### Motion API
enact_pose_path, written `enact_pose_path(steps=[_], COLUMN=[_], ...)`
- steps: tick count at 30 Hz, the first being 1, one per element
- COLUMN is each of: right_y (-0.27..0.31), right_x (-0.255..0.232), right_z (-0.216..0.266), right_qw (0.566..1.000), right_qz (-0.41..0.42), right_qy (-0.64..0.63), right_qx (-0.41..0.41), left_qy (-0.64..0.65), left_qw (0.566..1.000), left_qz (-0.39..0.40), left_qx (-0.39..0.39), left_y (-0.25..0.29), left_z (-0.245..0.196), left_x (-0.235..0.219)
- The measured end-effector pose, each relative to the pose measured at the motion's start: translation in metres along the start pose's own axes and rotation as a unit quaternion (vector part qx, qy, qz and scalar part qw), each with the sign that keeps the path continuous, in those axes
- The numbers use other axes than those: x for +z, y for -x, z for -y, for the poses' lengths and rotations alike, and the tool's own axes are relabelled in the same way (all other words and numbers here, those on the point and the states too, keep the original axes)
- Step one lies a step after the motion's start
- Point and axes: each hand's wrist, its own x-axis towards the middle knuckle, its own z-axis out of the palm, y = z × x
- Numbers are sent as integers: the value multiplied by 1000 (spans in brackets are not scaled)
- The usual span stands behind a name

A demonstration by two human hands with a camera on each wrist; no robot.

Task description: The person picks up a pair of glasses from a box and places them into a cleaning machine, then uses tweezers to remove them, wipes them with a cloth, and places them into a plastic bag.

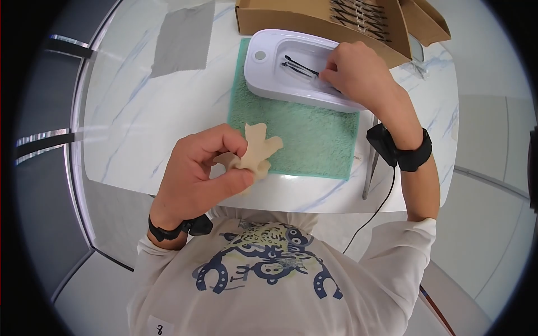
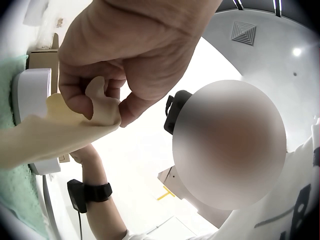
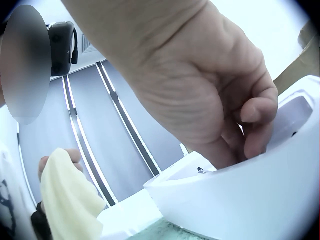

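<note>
Between the thumb and fingers of my left hand (image 1: 193,168) is a beige cloth (image 1: 258,148), its folds spreading out in front of the fingertips. The cloth (image 2: 45,135) hangs from the pinch in the left wrist view too. My right hand (image 1: 358,73) reaches over the near right rim of a white oblong basin (image 1: 269,87). Its curled fingers pinch a pair of glasses (image 1: 300,68) with thin arms and black tips, lying low inside. In the right wrist view the basin wall (image 3: 250,195) hides the lower fingertips of the right hand (image 3: 200,95).
The basin stands on a green towel (image 1: 297,145). Behind it is an open cardboard box (image 1: 286,17) with several thin, black-tipped items (image 1: 361,17) in rows. A grey cloth (image 1: 185,39) lies at the far left of the marbled table (image 1: 123,123); a long thin grey bar (image 1: 368,179) lies right of the towel.
</note>
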Motion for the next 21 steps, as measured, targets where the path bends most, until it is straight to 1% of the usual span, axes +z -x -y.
enact_pose_path(steps=[5, 8, 10, 14, 17, 19, 20, 21], right_y=[12, 24, 30, 35, 35, 36, 38, 43], right_x=[-11, -16, -20, -19, -21, -25, -26, -27], right_z=[6, -2, -4, -8, -4, -1, -1, -2], right_qw=[1000, 1000, 1000, 1000, 999, 996, 996, 996], right_qz=[23, 21, 13, 5, 22, 16, 15, -3], right_qy=[-1, -20, -2, 12, 43, 63, 63, 59], right_qx=[8, -8, 18, 3, 23, 68, 66, 65], left_qy=[-18, -30, -37, -19, -23, -33, -34, -49], left_qw=[1000, 999, 999, 999, 999, 999, 999, 998], left_qz=[-9, -11, 1, 1, 4, 6, 5, -2], left_qx=[11, 21, 27, 36, 43, 40, 39, 39], left_y=[7, 11, 11, 11, 12, 15, 16, 18], left_z=[2, 3, 4, 2, 1, 1, 1, 1], left_x=[-5, -8, -10, -3, -3, -4, -5, -6])
